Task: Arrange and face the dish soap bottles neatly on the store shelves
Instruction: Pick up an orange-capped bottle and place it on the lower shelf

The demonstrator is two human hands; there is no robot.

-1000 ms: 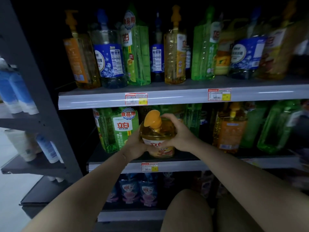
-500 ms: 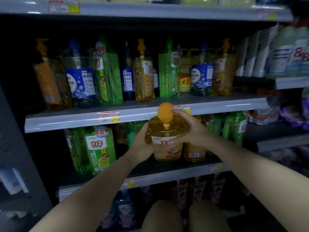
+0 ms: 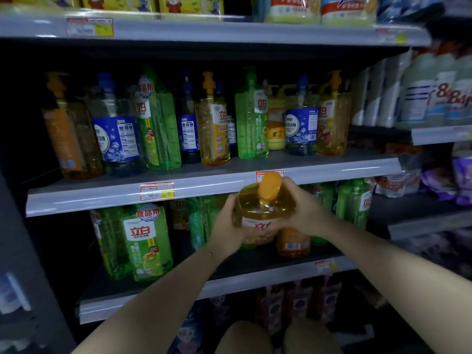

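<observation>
A yellow dish soap bottle [image 3: 263, 215] with an orange pump top is held in front of the lower soap shelf [image 3: 229, 279]. My left hand [image 3: 226, 228] grips its left side and my right hand [image 3: 304, 210] grips its right side and shoulder. Its red-lettered label faces me, partly covered by my fingers. Behind it stands a smaller orange bottle [image 3: 293, 242]. A green bottle [image 3: 145, 241] with its label forward stands at the left of the same shelf. The shelf above [image 3: 204, 185] carries a row of several yellow, blue and green pump bottles.
A bare gap lies on the lower shelf between the green bottle and my hands. More green bottles [image 3: 353, 205] stand at its right end. Price tags [image 3: 157, 191] hang on the shelf lips. My knees [image 3: 275, 338] sit low in the view, before a bottom row of pouches.
The held bottle has shifted right along the lower shelf and a little upward, both hands still on it. The view has tilted upward, bringing a top shelf into sight.
</observation>
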